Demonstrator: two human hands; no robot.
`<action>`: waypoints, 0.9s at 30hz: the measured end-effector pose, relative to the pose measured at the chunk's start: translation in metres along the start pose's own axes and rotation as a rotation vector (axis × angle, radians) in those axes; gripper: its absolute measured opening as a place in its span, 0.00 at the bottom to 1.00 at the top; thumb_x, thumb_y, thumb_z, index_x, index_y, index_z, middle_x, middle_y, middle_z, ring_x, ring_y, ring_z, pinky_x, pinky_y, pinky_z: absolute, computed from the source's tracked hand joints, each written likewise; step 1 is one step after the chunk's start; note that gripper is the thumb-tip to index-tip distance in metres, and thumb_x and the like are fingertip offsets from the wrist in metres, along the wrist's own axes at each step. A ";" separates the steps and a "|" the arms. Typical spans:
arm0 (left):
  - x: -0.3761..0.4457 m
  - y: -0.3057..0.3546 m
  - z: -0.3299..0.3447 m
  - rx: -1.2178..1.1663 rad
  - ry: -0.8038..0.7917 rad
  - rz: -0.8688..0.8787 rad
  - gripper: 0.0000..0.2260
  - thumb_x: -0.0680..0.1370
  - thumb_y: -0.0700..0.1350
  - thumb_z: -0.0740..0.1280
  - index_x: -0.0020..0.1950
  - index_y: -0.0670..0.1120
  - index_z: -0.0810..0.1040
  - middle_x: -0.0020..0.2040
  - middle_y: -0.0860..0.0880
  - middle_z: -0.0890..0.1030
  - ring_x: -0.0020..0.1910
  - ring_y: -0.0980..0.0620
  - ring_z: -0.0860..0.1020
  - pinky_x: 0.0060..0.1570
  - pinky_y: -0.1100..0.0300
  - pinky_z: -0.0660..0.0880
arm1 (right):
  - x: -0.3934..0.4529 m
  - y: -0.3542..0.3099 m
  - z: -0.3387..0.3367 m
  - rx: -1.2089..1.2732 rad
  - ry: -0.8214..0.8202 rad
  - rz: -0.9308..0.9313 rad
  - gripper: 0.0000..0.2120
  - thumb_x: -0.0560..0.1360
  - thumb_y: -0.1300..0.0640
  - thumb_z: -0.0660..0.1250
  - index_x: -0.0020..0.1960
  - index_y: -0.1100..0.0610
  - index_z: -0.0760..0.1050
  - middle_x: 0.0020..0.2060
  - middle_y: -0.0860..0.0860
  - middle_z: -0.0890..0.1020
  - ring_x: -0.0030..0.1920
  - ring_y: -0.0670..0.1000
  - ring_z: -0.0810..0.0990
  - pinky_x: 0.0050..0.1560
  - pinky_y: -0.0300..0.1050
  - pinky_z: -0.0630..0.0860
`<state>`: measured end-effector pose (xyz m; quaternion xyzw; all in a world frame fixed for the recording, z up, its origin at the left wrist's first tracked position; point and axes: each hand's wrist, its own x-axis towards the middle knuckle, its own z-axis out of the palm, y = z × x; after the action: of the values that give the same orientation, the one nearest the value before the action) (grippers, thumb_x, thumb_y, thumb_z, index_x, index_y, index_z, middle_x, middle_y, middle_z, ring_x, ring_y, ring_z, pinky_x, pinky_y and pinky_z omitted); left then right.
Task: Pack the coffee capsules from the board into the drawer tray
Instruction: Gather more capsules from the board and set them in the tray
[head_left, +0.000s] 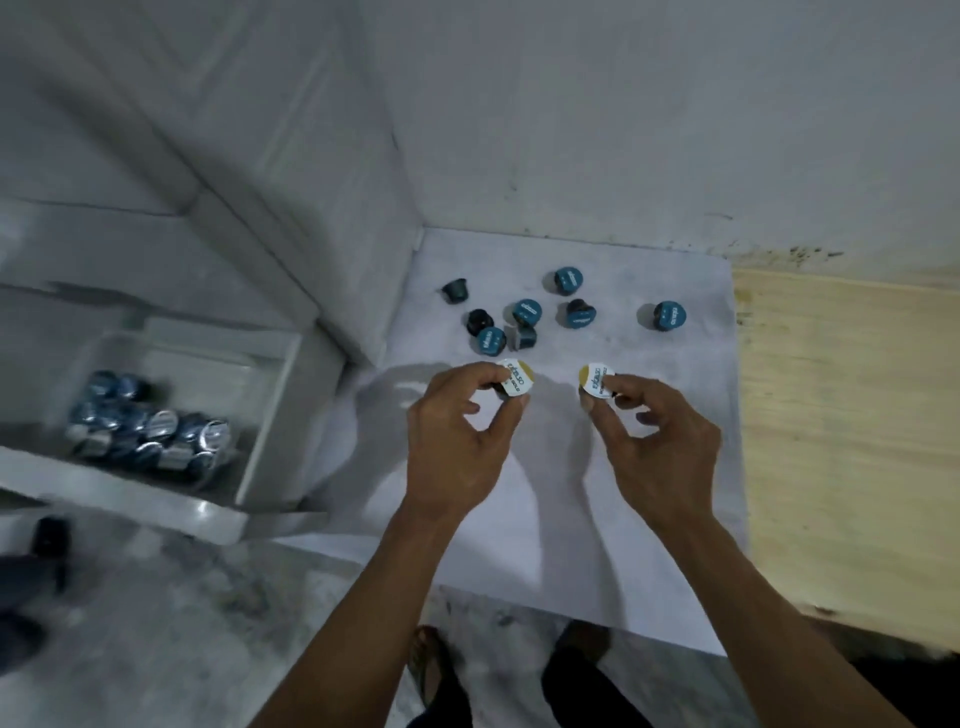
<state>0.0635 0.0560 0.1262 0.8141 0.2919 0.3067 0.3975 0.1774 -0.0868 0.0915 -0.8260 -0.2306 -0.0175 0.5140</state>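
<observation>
The left hand (457, 415) pinches a white-and-gold capsule (515, 378); the right hand (655, 426) pinches another white-and-gold capsule (597, 380). Both hover above the white board's (597, 493) middle. Blue capsules (527, 313) lie scattered toward its far edge, near the wall corner. The drawer tray (270, 410) (blurred) left of the board holds more capsules (150, 428). Bare plywood (852, 441) adjoins the board's right edge.

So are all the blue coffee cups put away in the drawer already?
No, several blue capsules lie on the white board, while others sit in the drawer tray.
</observation>
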 end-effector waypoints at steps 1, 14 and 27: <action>0.000 0.004 -0.018 0.005 0.011 0.001 0.11 0.71 0.43 0.77 0.52 0.50 0.81 0.48 0.68 0.77 0.43 0.69 0.76 0.40 0.75 0.70 | -0.003 -0.017 0.004 0.015 -0.011 -0.009 0.12 0.70 0.53 0.78 0.52 0.54 0.82 0.45 0.47 0.84 0.41 0.44 0.80 0.41 0.30 0.73; -0.025 -0.057 -0.304 0.119 0.070 -0.011 0.11 0.70 0.43 0.78 0.50 0.47 0.83 0.48 0.54 0.85 0.44 0.64 0.80 0.42 0.73 0.75 | -0.101 -0.210 0.124 0.177 -0.186 -0.129 0.11 0.70 0.54 0.77 0.50 0.53 0.82 0.43 0.47 0.84 0.43 0.43 0.81 0.40 0.33 0.75; 0.053 -0.155 -0.439 0.208 -0.078 -0.135 0.09 0.69 0.44 0.78 0.43 0.53 0.81 0.40 0.57 0.83 0.36 0.64 0.80 0.39 0.71 0.77 | -0.129 -0.283 0.240 0.079 -0.327 -0.121 0.08 0.69 0.56 0.78 0.48 0.51 0.83 0.42 0.43 0.85 0.41 0.44 0.81 0.38 0.28 0.72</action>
<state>-0.2602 0.3792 0.2297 0.8406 0.3606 0.2154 0.3419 -0.1007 0.1753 0.1821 -0.7818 -0.3608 0.0954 0.4996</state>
